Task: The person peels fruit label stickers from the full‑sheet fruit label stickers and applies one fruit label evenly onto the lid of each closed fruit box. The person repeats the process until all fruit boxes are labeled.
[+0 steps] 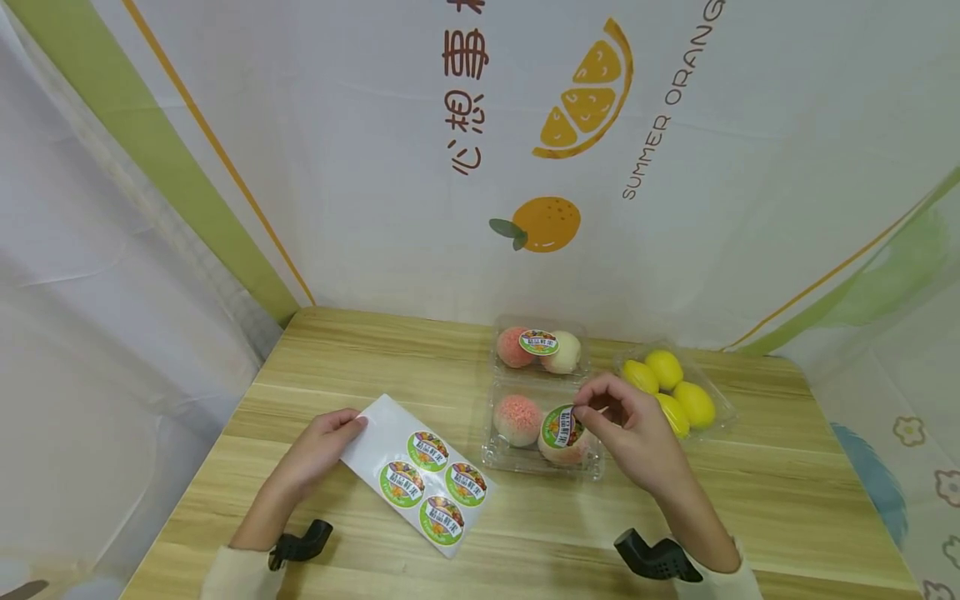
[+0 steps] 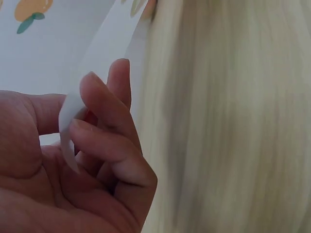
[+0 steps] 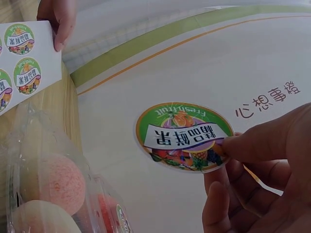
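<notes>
Your right hand (image 1: 633, 433) pinches a round green-rimmed fruit sticker (image 1: 562, 426) by its edge between thumb and fingertips (image 3: 252, 145), the other fingers loosely curled behind it. In the head view the sticker sits just over the near clear plastic clamshell box (image 1: 542, 467), above the pale peach at that box's right end; whether it already touches the lid is hard to tell from here. In the right wrist view the sticker (image 3: 182, 137) faces the camera, printed side out, and hangs free of your palm.

Your left hand (image 1: 318, 446) grips the far left end of the white backing sheet (image 1: 375, 433), fingers (image 2: 104, 107) curled round its edge with the thumb on top. Four more round stickers remain on that sheet, which lies flat on the light wooden table (image 1: 750, 500), just left of the box.

Inside the near box, a pink fuzzy peach (image 1: 517, 418) lies beside the pale one. Behind it stands a second clear box of peaches (image 1: 542, 350), a sticker already on its lid. To the right, near your right hand, a third clear box of yellow lemons (image 1: 675, 392) rests on the table. A white printed fruit backdrop (image 1: 585, 125) hangs behind.
</notes>
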`<action>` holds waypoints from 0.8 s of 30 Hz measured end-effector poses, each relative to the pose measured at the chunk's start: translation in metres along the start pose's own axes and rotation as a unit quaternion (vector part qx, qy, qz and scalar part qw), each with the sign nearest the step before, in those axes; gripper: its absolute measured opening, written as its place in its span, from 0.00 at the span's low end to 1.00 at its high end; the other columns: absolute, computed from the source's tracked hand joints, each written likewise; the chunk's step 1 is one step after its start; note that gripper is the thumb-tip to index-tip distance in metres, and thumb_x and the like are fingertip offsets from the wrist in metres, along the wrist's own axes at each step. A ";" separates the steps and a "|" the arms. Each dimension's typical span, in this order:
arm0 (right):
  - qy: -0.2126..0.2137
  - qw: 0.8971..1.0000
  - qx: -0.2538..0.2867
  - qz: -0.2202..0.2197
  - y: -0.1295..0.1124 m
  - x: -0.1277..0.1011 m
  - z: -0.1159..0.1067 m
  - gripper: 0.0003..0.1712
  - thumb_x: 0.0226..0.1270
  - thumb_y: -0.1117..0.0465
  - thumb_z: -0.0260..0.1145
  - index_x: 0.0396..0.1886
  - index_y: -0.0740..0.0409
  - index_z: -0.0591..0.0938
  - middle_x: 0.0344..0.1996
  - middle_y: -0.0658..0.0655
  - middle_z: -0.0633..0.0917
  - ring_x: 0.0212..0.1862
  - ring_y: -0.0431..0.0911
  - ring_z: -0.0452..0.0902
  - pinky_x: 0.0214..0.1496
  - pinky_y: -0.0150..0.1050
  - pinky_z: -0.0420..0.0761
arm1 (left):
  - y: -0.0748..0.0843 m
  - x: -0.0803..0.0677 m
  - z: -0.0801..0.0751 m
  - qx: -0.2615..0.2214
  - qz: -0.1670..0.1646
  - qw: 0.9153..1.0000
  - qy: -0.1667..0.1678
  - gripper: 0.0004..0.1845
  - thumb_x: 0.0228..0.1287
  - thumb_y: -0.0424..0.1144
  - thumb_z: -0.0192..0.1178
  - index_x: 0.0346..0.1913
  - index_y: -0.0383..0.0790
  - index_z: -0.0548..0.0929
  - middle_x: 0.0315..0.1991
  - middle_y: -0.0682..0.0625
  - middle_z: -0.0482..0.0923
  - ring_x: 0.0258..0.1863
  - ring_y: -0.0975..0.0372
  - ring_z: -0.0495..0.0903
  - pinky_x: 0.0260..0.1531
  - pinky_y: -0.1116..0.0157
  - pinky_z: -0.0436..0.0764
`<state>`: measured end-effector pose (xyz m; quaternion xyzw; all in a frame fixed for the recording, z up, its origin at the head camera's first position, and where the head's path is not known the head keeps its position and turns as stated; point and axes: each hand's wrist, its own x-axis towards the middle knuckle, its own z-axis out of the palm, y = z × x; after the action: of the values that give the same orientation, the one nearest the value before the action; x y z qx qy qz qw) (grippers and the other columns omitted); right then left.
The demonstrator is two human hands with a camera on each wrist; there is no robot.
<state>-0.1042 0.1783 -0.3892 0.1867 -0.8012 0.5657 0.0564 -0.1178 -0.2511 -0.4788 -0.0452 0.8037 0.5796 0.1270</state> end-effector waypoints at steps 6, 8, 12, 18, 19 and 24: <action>0.001 1.000 0.012 -0.011 -0.001 -0.001 0.002 0.03 0.75 0.74 0.70 0.44 0.67 0.85 0.39 0.58 0.86 0.39 0.46 0.80 0.36 0.32 0.79 | -0.003 0.004 -0.006 0.031 -0.013 0.999 0.007 0.18 0.87 0.35 0.53 0.59 0.19 0.82 0.46 0.41 0.85 0.44 0.58 0.81 0.45 0.65 0.80; 0.003 1.000 0.012 -0.010 -0.001 0.000 0.002 0.03 0.75 0.75 0.69 0.43 0.67 0.84 0.39 0.56 0.86 0.39 0.46 0.80 0.36 0.32 0.79 | -0.004 0.005 -0.008 0.052 -0.009 0.999 0.012 0.18 0.86 0.36 0.55 0.60 0.20 0.83 0.49 0.40 0.86 0.46 0.57 0.81 0.47 0.63 0.80; 0.003 1.000 0.008 0.004 0.001 0.000 0.001 0.05 0.75 0.76 0.69 0.43 0.65 0.85 0.39 0.56 0.86 0.38 0.46 0.80 0.37 0.33 0.80 | -0.004 0.006 -0.011 0.098 0.004 0.995 0.025 0.18 0.85 0.37 0.57 0.59 0.22 0.85 0.55 0.35 0.86 0.53 0.51 0.82 0.52 0.59 0.79; 0.007 1.000 0.004 0.016 0.003 0.001 0.001 0.04 0.75 0.75 0.70 0.44 0.65 0.85 0.39 0.56 0.86 0.39 0.46 0.80 0.37 0.33 0.81 | -0.006 0.009 -0.014 0.149 0.013 0.988 0.042 0.19 0.84 0.40 0.59 0.59 0.24 0.87 0.58 0.32 0.86 0.61 0.42 0.83 0.60 0.47 0.79; 0.008 1.000 0.003 0.017 0.003 0.001 0.001 0.04 0.75 0.75 0.70 0.44 0.65 0.85 0.39 0.56 0.86 0.39 0.46 0.80 0.37 0.33 0.80 | -0.006 0.009 -0.014 0.158 0.015 0.986 0.046 0.19 0.84 0.40 0.60 0.58 0.24 0.87 0.57 0.32 0.87 0.61 0.41 0.83 0.61 0.46 0.79; 0.011 1.000 -0.002 0.017 0.004 0.002 0.000 0.03 0.75 0.74 0.70 0.44 0.66 0.85 0.39 0.59 0.86 0.39 0.45 0.81 0.37 0.33 0.80 | -0.006 0.011 -0.018 0.202 0.024 0.977 0.062 0.18 0.83 0.41 0.61 0.55 0.27 0.89 0.53 0.34 0.89 0.56 0.42 0.85 0.54 0.49 0.81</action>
<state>-0.1070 0.1790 -0.3921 0.1668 -0.8046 0.5671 0.0561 -0.1294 -0.2698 -0.4818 -0.0351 0.9113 0.4044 0.0695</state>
